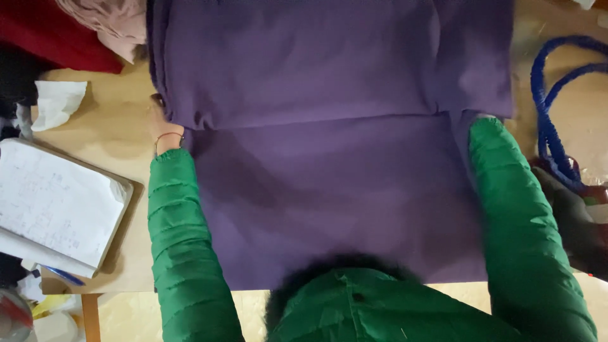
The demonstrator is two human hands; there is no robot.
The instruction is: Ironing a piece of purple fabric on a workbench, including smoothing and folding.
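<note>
Across the counter, we are mid-fold on the purple cloth.

On the pale wooden counter (114, 126) the purple cloth (329, 183) lies spread from edge to edge, its far part already doubled into a thicker layered stack (329, 57) whose near edge runs straight between our two hands. Our left hand (163, 126) grips that edge at its left corner, fingers tucked under the layers; our right hand is buried beneath the cloth past the green sleeve (506, 190), so we cannot tell its grip. We judge another fold is under way, and it calls for both corners moving evenly. Off to the left sits a white notepad (54, 202) covered in faint handwriting, and beyond it a crumpled white paper (58, 101). On the right, a blue corded loop (548, 107).
</note>
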